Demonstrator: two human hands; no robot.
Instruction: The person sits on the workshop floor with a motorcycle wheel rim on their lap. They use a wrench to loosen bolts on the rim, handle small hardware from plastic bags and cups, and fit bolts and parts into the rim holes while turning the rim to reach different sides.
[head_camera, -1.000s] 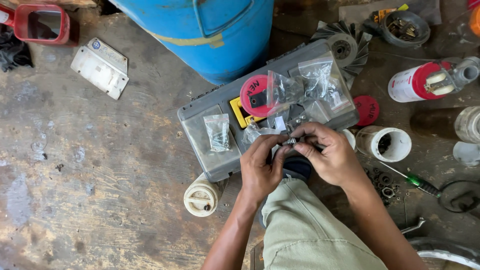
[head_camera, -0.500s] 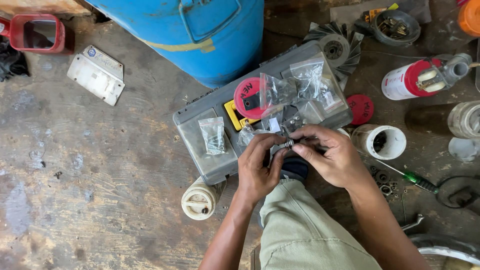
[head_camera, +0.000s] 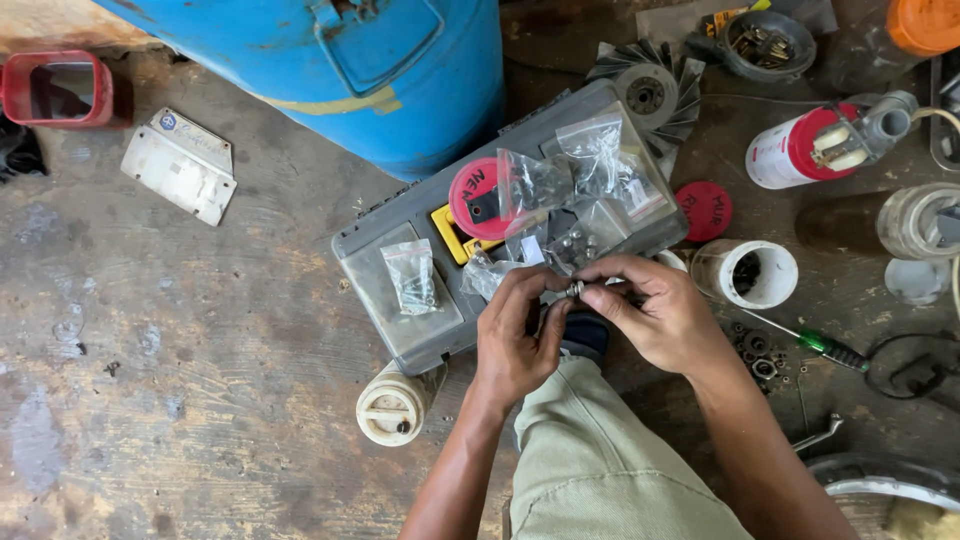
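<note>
A small metal part (head_camera: 575, 290) is pinched between the fingers of the left hand (head_camera: 515, 340) and the right hand (head_camera: 665, 318); it is held just above the grey case (head_camera: 400, 320); the bags (head_camera: 585, 175) are lying on this case.

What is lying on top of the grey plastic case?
On the grey plastic case lie clear plastic bags of small metal parts, a round red lid and a yellow piece. The bags cover whatever lies beneath them.

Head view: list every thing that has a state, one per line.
Left hand: pinching small metal part.
Right hand: pinching the same part.
Grey case: shut, bags on top.
White cup: open, upright.
Green screwdriver: lying flat.
</note>
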